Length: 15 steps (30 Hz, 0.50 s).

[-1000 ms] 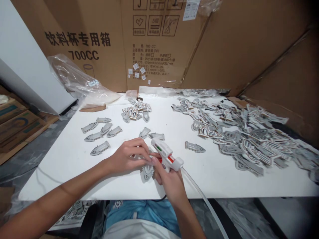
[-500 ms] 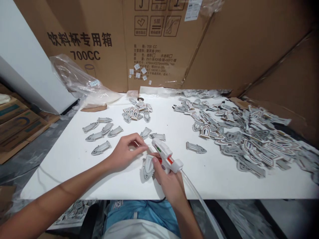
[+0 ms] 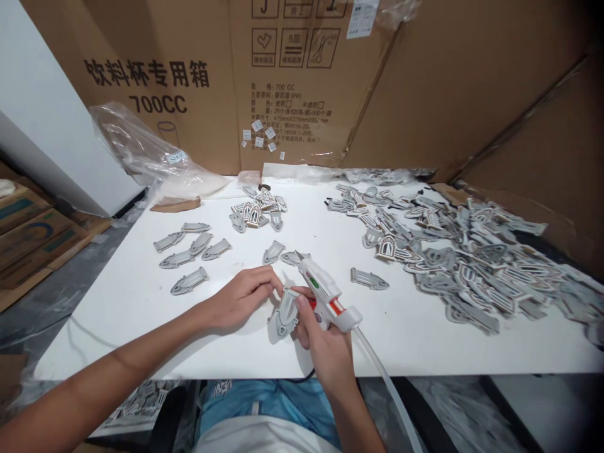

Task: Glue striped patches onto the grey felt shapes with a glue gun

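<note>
My right hand [image 3: 325,352] is wrapped round a white hot glue gun [image 3: 323,286] with a red trigger, its nozzle pointing up and left. The same hand pinches a grey arch-shaped cut-out piece [image 3: 285,318] between thumb and fingers, just left of the gun. My left hand [image 3: 245,296] is closed, with fingertips pressed together at the upper edge of that piece. Whatever lies between those fingertips is too small to make out. Beyond the hands lie two similar pieces, one grey cut-out [image 3: 274,251] and another partly behind the nozzle.
Several grey cut-outs [image 3: 189,281] lie at the left of the white table [image 3: 117,333]. A small cluster [image 3: 257,211] sits at the back, and a large pile [image 3: 472,264] covers the right. Cardboard [image 3: 292,82] walls the rear. The gun's pale stick [image 3: 387,384] trails toward me.
The glue gun has shifted slightly right and tilted away from the piece. My left fingertips have come up against the piece's upper edge, and the piece has turned a little.
</note>
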Tool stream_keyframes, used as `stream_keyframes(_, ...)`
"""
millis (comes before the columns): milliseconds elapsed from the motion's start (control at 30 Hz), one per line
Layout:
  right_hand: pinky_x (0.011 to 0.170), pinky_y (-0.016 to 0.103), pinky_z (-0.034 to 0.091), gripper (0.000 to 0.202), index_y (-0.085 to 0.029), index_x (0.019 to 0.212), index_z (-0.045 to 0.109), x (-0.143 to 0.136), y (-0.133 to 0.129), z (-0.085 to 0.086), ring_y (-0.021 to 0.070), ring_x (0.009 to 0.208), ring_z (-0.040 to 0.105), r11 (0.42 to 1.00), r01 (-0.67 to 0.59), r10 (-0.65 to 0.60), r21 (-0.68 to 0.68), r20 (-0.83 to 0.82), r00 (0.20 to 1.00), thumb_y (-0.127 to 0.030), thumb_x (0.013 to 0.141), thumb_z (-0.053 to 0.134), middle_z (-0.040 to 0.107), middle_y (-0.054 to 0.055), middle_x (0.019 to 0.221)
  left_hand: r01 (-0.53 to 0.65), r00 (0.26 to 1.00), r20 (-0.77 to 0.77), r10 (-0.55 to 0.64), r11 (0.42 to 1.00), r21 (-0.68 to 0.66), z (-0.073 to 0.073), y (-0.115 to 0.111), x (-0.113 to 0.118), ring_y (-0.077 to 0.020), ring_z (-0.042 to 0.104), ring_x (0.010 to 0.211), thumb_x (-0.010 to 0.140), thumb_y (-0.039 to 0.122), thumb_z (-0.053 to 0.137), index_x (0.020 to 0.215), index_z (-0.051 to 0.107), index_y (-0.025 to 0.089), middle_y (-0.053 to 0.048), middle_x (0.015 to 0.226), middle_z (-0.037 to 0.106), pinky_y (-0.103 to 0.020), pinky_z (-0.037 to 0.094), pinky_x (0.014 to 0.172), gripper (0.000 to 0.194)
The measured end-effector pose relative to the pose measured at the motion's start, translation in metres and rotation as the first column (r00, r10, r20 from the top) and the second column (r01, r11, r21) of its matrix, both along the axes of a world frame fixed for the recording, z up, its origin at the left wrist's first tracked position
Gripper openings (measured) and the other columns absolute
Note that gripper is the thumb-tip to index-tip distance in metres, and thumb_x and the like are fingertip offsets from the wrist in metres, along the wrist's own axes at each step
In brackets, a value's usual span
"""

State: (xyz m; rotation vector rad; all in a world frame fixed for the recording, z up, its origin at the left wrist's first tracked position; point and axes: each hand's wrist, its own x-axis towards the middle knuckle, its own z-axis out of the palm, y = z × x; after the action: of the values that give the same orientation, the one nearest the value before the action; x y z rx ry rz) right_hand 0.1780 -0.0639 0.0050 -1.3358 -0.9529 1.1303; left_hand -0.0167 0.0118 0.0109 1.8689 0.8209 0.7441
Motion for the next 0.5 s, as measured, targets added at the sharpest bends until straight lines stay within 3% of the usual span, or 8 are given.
stream_keyframes(67,0.050,0.025,0.035,0.043,-0.018,0.113,0.082,-0.001,-0.001,0.002,0.0113,0.051,0.034,1.000,-0.001,0.001,-0.002,-0.006,1.000,-0.057,0.096,0.077,0.040,-0.009,0.054,0.018,1.000,-0.012,-0.018,1.000,0.010,0.001,-0.001,0.001,-0.0210,0.064,0.096,0.113,0.034,0.047,0.101,0.072,0.019,-0.006,0.101,0.068,-0.033,0.046,0.091,0.032)
stream_keyframes(133,0.051,0.025,0.037,0.042,-0.018,0.114,0.082,0.000,-0.001,0.003,0.0120,0.052,0.037,1.000,0.004,-0.003,-0.016,0.033,0.999,-0.056,0.097,0.076,0.047,-0.007,0.057,0.030,0.999,-0.017,-0.030,1.000,-0.006,0.002,-0.002,0.003,-0.0184,0.060,0.086,0.113,0.042,0.051,0.092,0.070,0.018,-0.004,0.093,0.064,-0.031,0.044,0.080,0.037)
stream_keyframes(300,0.070,0.032,0.057,0.042,-0.021,0.113,0.085,0.003,-0.002,-0.004,0.0244,0.081,0.068,0.999,0.049,-0.046,-0.016,0.162,0.986,-0.057,0.093,0.077,0.078,0.007,0.093,0.044,0.999,0.000,-0.044,0.996,-0.079,0.000,-0.006,0.009,-0.0108,0.040,0.064,0.104,0.045,0.069,0.074,0.058,0.017,0.002,0.076,0.050,-0.027,0.029,0.060,0.043)
stream_keyframes(367,0.068,0.033,0.056,0.049,-0.021,0.116,0.084,0.005,-0.002,-0.009,0.0246,0.079,0.068,0.998,0.059,-0.052,-0.036,0.167,0.985,-0.062,0.092,0.078,0.079,0.008,0.094,0.024,1.000,0.022,-0.021,0.990,-0.137,-0.001,-0.006,0.008,-0.0112,0.040,0.066,0.104,0.046,0.069,0.075,0.060,0.017,0.002,0.075,0.050,-0.027,0.029,0.060,0.042)
stream_keyframes(500,0.054,0.029,0.045,0.061,-0.021,0.123,0.083,0.006,-0.003,-0.017,0.0161,0.056,0.048,0.999,0.031,-0.025,-0.040,0.158,0.987,-0.073,0.094,0.072,0.060,-0.002,0.065,-0.130,0.982,0.104,0.157,0.965,-0.227,-0.003,0.000,0.003,-0.0128,0.046,0.070,0.105,0.055,0.066,0.089,0.064,0.017,0.001,0.079,0.055,-0.025,0.036,0.063,0.041)
